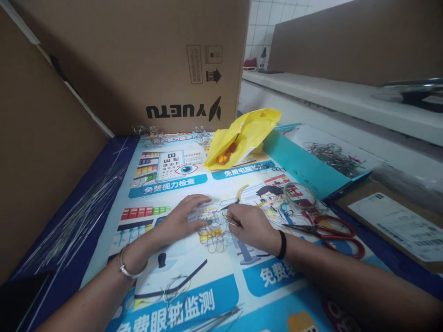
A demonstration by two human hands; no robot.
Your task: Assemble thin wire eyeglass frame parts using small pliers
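My left hand (pixel 183 219) is held over the printed sheet with thumb and fingers apart, beside a tangle of thin wire (pixel 216 242). My right hand (pixel 251 226) is closed, its fingertips pinching what looks like a thin wire (pixel 228 223) at the edge of that tangle. Just beyond the right hand lie small pliers (pixel 241 192) with yellow handles, partly hidden by the hand. To the right of it are red-handled scissors (pixel 321 230) and a round coil of wire (pixel 300 195).
A yellow bag (pixel 252 133) lies at the back. A teal box (pixel 294 157) with many small wire pieces (pixel 334 157) stands right. Long straight wires (pixel 83 212) lie along the left edge. Cardboard (pixel 121 60) walls the back and left. A labelled carton (pixel 398 221) sits at right.
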